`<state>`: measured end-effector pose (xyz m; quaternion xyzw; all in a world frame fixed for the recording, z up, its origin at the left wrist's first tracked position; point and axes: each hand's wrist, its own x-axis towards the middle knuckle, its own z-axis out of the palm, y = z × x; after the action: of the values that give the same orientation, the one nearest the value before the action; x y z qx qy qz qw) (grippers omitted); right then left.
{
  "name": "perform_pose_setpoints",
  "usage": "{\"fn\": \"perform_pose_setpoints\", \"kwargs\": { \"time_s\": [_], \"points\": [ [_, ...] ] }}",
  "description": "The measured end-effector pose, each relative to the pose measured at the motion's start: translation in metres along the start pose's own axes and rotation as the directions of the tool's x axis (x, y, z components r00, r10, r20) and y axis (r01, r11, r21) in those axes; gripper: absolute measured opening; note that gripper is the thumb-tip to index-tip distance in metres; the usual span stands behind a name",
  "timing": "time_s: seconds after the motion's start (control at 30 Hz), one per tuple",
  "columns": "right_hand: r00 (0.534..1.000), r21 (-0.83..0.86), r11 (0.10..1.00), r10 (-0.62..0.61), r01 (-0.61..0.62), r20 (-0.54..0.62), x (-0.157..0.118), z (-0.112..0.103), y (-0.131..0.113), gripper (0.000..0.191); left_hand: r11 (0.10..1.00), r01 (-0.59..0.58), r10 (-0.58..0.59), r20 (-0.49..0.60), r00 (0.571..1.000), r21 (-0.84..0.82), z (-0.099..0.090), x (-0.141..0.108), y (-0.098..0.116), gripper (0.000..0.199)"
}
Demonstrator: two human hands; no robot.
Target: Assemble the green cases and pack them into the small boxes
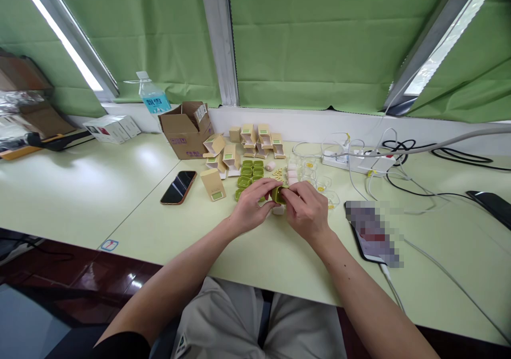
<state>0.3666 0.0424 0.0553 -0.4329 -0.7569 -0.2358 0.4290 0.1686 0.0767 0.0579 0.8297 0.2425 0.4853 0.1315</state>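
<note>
Between my two hands is a small green cup [278,195], tilted above the table. The fingers of my left hand [252,205] are closed on its left side. My right hand [308,210] has its fingertips at the cup's right side and opening; whether they hold something small inside is hidden. Just below the cup a whitish piece [278,210] is partly covered by my hands. Several green cups [246,171] stand in rows behind my left hand. Beyond my right hand are pink pieces [292,173] in a column and clear plastic shells [309,175]. Small yellow pieces [278,173] lie between the rows.
Small cardboard boxes [231,156] and an open brown carton [186,135] stand behind on the left, near a bottle [154,95]. A dark phone [178,187] lies left, another phone [373,234] right. A power strip [357,161] with cables stretches across the back right.
</note>
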Motion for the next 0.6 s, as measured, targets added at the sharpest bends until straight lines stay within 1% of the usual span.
{"fn": "perform_pose_setpoints", "kwargs": {
  "time_s": [0.17,0.3,0.4,0.5,0.6],
  "points": [
    [0.999,0.049,0.998,0.044,-0.045,0.023,0.0000,-0.0002,0.0013,0.027,1.000,0.017,-0.017,-0.004,1.000,-0.008,-0.0001,0.0002,-0.0015,0.041],
    [0.998,0.152,0.986,0.065,-0.064,0.002,0.0008,0.0001,0.0045,0.025,0.998,0.036,-0.039,-0.058,0.998,-0.051,0.0016,0.0011,-0.0064,0.040],
    [0.998,0.215,0.976,0.030,-0.018,-0.053,0.0010,0.0000,0.0079,0.025,0.989,0.075,-0.088,-0.098,0.991,-0.124,0.0026,0.0018,-0.0087,0.041],
    [0.989,0.199,0.978,-0.036,0.064,-0.142,0.0013,-0.0011,0.0093,0.027,0.971,0.121,-0.143,-0.099,0.985,-0.206,0.0033,0.0017,-0.0087,0.041],
    [0.984,0.176,0.981,-0.048,0.079,-0.170,0.0028,-0.0034,0.0083,0.028,0.954,0.145,-0.174,-0.089,0.981,-0.261,0.0040,0.0011,-0.0081,0.043]
  ]
}}
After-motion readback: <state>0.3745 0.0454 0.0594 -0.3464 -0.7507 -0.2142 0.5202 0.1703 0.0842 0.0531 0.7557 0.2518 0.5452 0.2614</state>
